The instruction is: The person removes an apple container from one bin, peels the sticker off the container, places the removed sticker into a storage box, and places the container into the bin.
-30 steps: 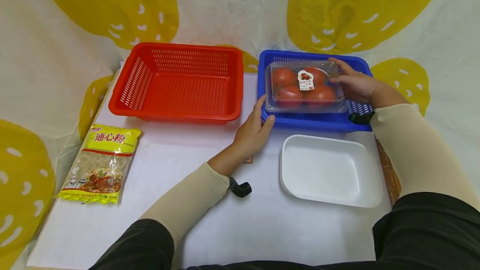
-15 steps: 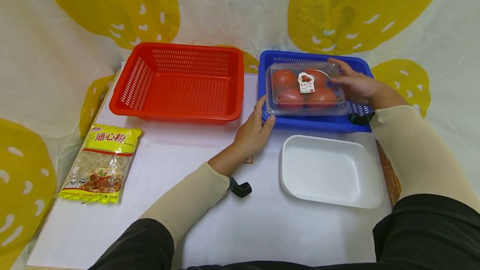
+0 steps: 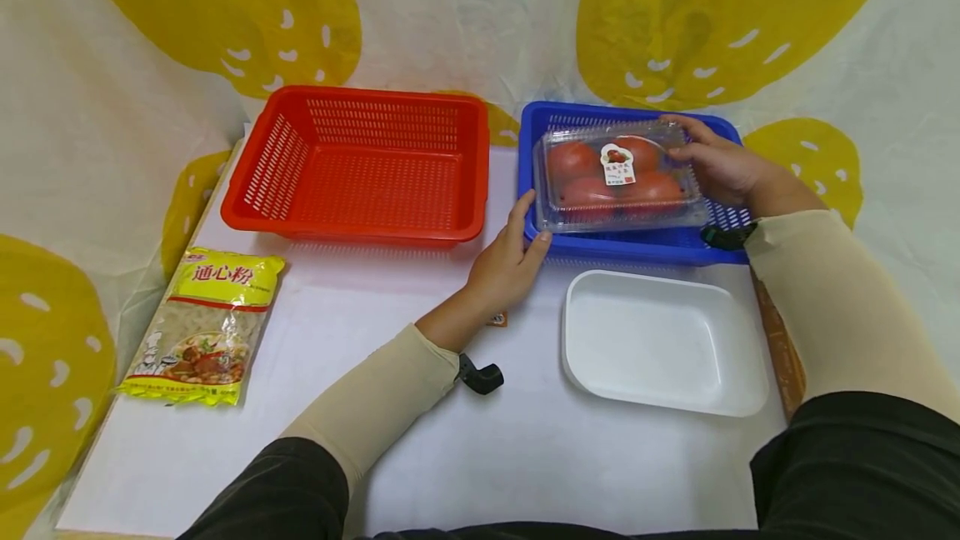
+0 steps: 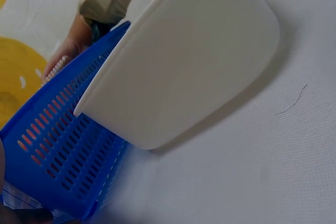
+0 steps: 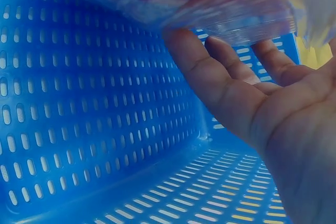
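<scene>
A clear plastic box of tomatoes [image 3: 618, 177] with a white label sits tilted at the mouth of the blue basket [image 3: 622, 248]. At the box's right end, my right hand [image 3: 727, 169] grips it, with fingers [image 5: 226, 72] under its edge in the right wrist view. Part of that hand is hidden by the box. My left hand [image 3: 506, 265] rests against the basket's front left corner, thumb and fingers extended on either side of it; the left wrist view barely shows its fingers.
Left of the blue basket stands a red basket [image 3: 382, 190]. A white tub [image 3: 663, 344] is in front of the blue one, close to its wall. A yellow macaroni bag [image 3: 206, 327] lies at the left on the white table [image 3: 450, 457]. Patterned cloth [image 3: 465, 15] hangs behind.
The right hand and the tomato box have shifted slightly to the right, and the box has turned a little, its right end nearer the basket's right side. The left hand stays put.
</scene>
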A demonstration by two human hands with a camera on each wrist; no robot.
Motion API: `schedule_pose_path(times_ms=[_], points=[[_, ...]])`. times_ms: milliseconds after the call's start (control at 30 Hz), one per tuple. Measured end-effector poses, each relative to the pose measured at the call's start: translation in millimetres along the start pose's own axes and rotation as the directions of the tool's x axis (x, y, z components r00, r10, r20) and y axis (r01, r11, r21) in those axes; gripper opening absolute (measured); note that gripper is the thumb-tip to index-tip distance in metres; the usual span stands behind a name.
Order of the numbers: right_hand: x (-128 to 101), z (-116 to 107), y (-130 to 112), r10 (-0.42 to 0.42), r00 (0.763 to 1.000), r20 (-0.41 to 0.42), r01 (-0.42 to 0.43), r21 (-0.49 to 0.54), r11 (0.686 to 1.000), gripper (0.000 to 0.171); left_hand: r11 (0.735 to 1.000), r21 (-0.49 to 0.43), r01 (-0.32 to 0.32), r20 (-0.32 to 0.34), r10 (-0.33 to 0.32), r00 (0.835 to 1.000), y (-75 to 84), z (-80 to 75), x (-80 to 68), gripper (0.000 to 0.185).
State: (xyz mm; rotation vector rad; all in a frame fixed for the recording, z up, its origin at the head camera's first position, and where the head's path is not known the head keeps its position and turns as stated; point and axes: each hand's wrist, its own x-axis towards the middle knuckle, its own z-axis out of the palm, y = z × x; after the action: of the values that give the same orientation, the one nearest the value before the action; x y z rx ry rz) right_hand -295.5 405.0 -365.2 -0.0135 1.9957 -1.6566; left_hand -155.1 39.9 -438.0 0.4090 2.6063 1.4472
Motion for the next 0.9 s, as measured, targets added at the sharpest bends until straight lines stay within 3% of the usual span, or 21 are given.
schedule_pose_path(times_ms=[267, 533, 900], points=[[-10, -7, -1, -0.14, 0.99, 0.035, 0.132, 0.172, 0.976, 0.051, 1.0, 0.005, -0.016, -0.009, 0.016, 1.0, -0.1, -0.3, -0.8, 0.069], [-26, -12, -18, -0.167, 0.986, -0.005, 0.164, 0.2, 0.966, 0.045, 1.0, 0.017, -0.017, -0.016, 0.018, 1.0, -0.6, 0.0, -0.6, 0.069], [-47, -6, -48, -0.249, 0.969, -0.012, 0.235, 0.376, 0.897, 0.044, 1.0, 0.018, 0.001, -0.008, -0.001, 1.0, 0.0, -0.5, 0.6, 0.069]])
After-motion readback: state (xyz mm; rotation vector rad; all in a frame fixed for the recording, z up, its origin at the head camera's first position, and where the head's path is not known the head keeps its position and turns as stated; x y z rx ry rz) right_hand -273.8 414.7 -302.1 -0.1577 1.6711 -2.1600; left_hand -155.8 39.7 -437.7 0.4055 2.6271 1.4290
